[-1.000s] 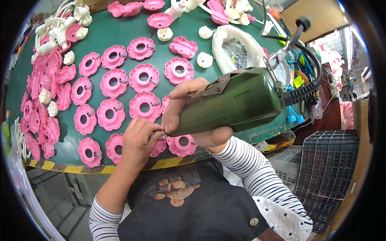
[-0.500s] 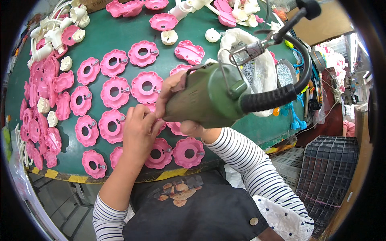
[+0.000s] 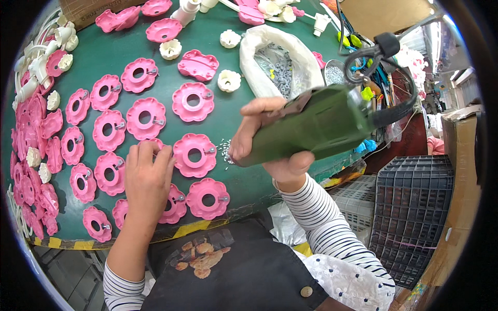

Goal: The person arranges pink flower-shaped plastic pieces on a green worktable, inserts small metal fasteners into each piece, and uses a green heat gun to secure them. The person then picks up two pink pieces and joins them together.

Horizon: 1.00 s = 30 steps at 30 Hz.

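My right hand (image 3: 250,132) is wrapped round a green corded electric screwdriver (image 3: 316,127), held tilted above the table. Its tip is hidden by the body and my fingers. My left hand (image 3: 145,179) has its fingers bent and close together on a pink flower-shaped ring (image 3: 156,141), mostly covered by the hand. To the right of that hand lies another pink ring (image 3: 182,161) with a small metal clip at its edge. A small pile of silvery screws (image 3: 225,150) lies beside it, partly behind the screwdriver.
Rows of similar pink rings (image 3: 101,129) cover the green table (image 3: 228,122). A white bag (image 3: 254,54) of small metal parts and a round dish (image 3: 334,72) stand beyond the screwdriver. Pink pieces (image 3: 31,124) are heaped at left; dark crates (image 3: 410,207) stand at right.
The view has shifted right. My right hand has drawn the screwdriver to the right, away from my left hand, which stays among the rings. The screw pile has come into sight.
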Motion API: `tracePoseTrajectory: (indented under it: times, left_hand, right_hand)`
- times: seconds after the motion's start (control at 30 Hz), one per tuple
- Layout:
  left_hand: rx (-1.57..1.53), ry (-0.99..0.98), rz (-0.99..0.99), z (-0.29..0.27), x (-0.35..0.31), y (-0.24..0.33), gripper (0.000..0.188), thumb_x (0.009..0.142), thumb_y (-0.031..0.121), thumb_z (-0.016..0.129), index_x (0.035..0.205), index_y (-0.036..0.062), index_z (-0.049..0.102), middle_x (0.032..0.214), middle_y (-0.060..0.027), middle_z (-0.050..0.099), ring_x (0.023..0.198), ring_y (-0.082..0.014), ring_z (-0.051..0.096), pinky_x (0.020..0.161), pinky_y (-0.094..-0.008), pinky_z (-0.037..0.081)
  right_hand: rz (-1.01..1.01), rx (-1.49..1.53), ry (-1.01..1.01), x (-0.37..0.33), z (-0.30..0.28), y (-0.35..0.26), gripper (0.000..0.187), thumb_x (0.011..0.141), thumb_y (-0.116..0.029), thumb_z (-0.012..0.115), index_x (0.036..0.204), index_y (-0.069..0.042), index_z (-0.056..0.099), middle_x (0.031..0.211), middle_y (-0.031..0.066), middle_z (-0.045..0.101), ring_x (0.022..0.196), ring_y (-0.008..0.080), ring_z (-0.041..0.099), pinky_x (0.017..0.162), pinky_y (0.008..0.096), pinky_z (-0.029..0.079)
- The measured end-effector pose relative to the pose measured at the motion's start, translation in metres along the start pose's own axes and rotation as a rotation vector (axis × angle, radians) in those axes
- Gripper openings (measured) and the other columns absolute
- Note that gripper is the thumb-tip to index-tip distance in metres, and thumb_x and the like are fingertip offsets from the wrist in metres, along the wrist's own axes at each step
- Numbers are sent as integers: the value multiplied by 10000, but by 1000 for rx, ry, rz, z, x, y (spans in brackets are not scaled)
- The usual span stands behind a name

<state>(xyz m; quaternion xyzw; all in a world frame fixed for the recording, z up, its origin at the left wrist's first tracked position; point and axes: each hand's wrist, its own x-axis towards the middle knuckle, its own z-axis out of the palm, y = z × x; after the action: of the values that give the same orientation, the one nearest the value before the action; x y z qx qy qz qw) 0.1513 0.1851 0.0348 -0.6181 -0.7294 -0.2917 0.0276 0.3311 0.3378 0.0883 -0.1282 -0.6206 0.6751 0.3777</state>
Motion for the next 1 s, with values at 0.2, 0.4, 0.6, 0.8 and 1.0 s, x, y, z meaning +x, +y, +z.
tracePoseTrajectory:
  times: [0.2,0.4,0.6,0.8,1.0]
  left_hand:
    - [-233,-55,191,27,17,35,220,760,60,733,966,52,658,963,-76,568,895,-274,565,750,-392,470]
    - [-157,-57,100,37,9,31,227,745,26,728,958,40,652,983,-88,564,897,-275,569,756,-403,476]
    - [-237,-76,55,33,10,33,208,769,5,722,964,35,656,948,-97,571,878,-291,574,757,-411,482]
    - [-450,-107,12,29,15,38,262,747,46,795,992,47,702,912,-91,646,881,-269,586,754,-391,485]
    - [-682,-162,-156,33,21,35,182,746,63,822,907,63,735,803,-70,673,773,-245,595,738,-362,469]
  right_hand:
    - [51,136,57,-26,-8,27,1000,744,-783,686,1234,65,481,740,119,630,675,209,654,661,356,584]
    - [14,205,97,-22,-9,37,985,740,-754,719,1241,59,479,763,127,635,692,213,656,681,362,581]
    - [-22,253,119,-19,-9,39,998,757,-784,671,1262,52,467,775,142,638,692,236,656,683,393,581]
    - [-135,351,143,-11,-17,13,1009,774,-834,591,1261,41,467,745,127,622,697,230,648,690,395,572]
    - [-216,501,167,-4,-17,8,1017,768,-856,566,1261,28,471,764,133,624,687,227,646,700,394,574]
